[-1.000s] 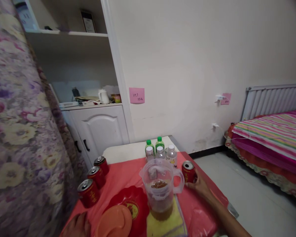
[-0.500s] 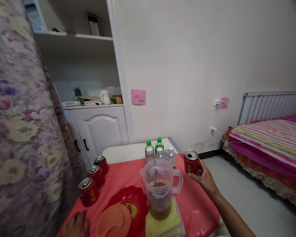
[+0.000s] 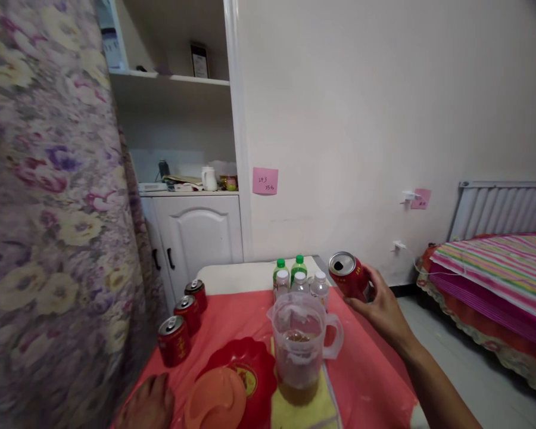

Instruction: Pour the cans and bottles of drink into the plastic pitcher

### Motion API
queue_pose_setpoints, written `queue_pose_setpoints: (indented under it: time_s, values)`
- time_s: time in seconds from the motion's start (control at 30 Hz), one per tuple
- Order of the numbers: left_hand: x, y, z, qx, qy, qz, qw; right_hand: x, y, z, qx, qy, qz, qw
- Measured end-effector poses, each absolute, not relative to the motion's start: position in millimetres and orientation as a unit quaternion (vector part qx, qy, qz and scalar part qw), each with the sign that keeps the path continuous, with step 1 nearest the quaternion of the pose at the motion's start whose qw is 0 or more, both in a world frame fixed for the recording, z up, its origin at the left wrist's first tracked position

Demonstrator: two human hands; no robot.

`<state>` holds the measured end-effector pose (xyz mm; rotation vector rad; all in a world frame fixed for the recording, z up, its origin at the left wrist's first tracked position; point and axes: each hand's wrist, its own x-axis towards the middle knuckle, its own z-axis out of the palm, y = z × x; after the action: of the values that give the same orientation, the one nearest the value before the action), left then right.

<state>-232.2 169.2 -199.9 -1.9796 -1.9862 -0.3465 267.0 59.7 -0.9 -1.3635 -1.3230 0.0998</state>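
Much of the near side escapes us: the near edge of the table is cut off, along with part of the orange lid and the yellow cloth. Jug stands on that cloth, handle to the right, some brownish liquid inside; it hides the lower parts of the bottles behind it, three white-capped, two green-capped at the back. Lid overlaps the red plate, so we see only part of the plate's centre. Small writing on the pink note is hard to make out.

Right hand is closed round a red can, thumb on the near side, fingers wrapped behind and largely hidden. Can is off the table, up over the right edge toward the far right corner, tipped left with its opening partly toward us; we cannot see whether anything is in it. Forearm slants up from the lower right, cut off below the elbow.

Left hand lies back up on the red cover by the near left corner, fingers loose and slightly bent, gripping nothing we can see; wrist out of view. Just beyond it, three more cans stand upright in a row along the left edge.
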Motion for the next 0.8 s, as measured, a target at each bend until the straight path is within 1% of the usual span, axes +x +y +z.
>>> queue_pose_setpoints:
  time_s: [0.13,0.27,0.37,0.53,0.8]
  values:
    - [-231.1,169.6,-200.4,-0.69,-0.698,-0.101,0.163,265.1,58.5,-5.2,-0.565,-0.614,0.02,0.551]
    - [-229.2,168.1,-199.0,-0.686,-0.705,-0.096,0.153,262.2,60.1,-11.3,-0.534,-0.659,0.022,0.529]
    - [-228.4,166.4,-198.1,-0.685,-0.707,-0.095,0.151,257.9,62.6,-12.3,-0.523,-0.671,0.021,0.525]
    - [-227.3,165.8,-197.1,-0.679,-0.712,-0.099,0.15,253.7,67.6,-17.1,-0.505,-0.694,-0.02,0.512]
    - [-222.3,161.5,-193.9,-0.676,-0.714,-0.105,0.148,251.5,67.5,-20.7,-0.516,-0.716,-0.053,0.467]
